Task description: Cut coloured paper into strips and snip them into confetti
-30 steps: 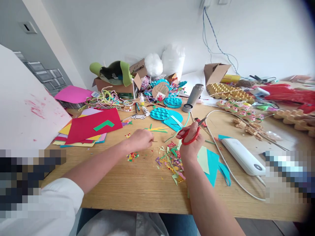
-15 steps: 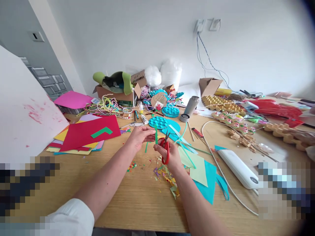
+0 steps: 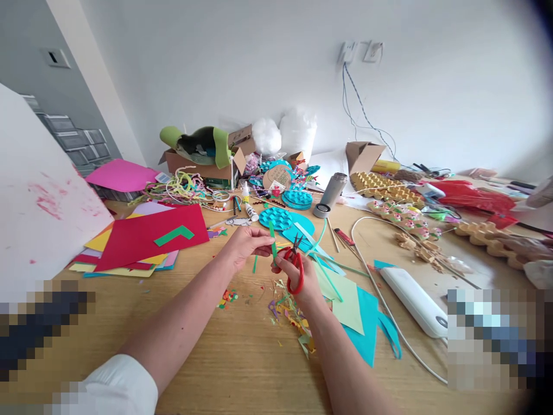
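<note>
A: Where was the green strip from the left hand?

B: Right at its fingertips, on the side facing the other hand. The thumb and fingers were drawn narrow, pinching it near its middle.

A: And its long axis?

B: Close to upright in the view, running away from the body, with its top end past the fingers and its low end down by the thumb of the right hand.

A: So which hand was nearer?

B: Both touched it, the left at the middle and the right at the low end (whether the right one gripped it or only steadied it, I couldn't tell).

A: What else did the right hand hold?

B: The red scissors, hooked in its fingers. Their blades were a little parted and pointed away from the body, to the right of the strip and apart from it, more alongside than across.

A: Anything close by?

B: Paper scraps on the table, on the body side of the hands, and a pale green sheet to the right of the right hand.
</note>
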The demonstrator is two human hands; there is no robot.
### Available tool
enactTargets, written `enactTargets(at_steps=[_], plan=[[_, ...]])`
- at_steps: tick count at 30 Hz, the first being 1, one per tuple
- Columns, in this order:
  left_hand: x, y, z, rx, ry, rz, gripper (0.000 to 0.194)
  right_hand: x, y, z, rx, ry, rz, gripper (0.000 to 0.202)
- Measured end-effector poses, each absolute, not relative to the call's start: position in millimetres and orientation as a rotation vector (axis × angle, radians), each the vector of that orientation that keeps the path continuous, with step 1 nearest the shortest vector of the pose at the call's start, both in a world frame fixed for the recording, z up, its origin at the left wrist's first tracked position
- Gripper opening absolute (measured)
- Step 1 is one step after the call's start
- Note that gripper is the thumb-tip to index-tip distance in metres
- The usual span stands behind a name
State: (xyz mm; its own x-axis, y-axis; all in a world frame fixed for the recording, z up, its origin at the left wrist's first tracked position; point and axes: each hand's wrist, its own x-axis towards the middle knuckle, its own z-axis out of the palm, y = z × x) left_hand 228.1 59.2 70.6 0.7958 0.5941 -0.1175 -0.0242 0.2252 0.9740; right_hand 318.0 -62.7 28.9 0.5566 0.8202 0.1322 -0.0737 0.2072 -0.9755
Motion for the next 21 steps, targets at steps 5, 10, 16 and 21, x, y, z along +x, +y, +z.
enactTargets(at_steps=[5,10,16,21], plan=[[227.3,58.2,72.2,1.278,0.523,0.446,0.032,318.1,-61.7,28.2,-1.207,-0.739,0.692,0.017],[227.4,57.2,69.8,1.312,0.513,0.376,0.033,315.9,-62.8,31.1,-1.201,-0.681,0.601,0.018],[230.2,55.8,64.4,1.382,0.509,0.404,0.025,314.9,-64.2,33.2,-1.205,-0.684,0.579,0.020],[231.3,55.3,66.0,1.355,0.535,0.480,0.022,313.5,-64.3,34.2,-1.275,-0.711,0.543,0.030]])
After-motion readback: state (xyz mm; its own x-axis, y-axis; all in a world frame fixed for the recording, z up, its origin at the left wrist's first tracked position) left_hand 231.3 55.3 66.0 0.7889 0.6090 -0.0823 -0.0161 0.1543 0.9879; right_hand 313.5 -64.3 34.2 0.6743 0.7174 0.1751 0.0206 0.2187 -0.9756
